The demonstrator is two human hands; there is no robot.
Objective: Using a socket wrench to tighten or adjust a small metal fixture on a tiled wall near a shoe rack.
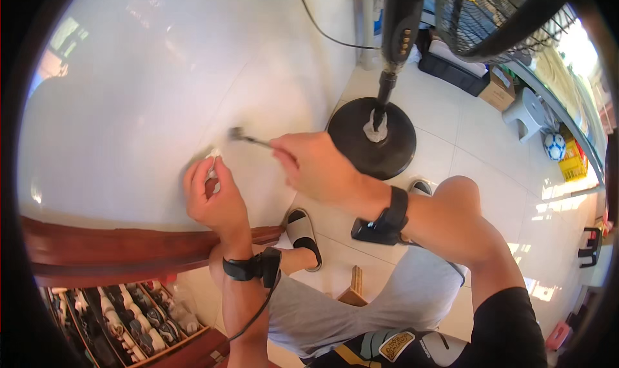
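Note:
My right hand is closed round the thin dark handle of a small hammer. Its head is a little blurred and hangs near the glossy white wall, to the upper right of my left hand. My left hand pinches a small white piece between thumb and fingertips, against or very near the wall. The piece is too small to name, and the fingers cover part of it. The hammer head and the white piece are apart. Both wrists carry a black band with a box.
A standing fan with a round black base is ahead on the tiled floor, its cord along the wall. An open drawer with dividers, at lower left, holds several black and white items. A grey stool and ball are at right.

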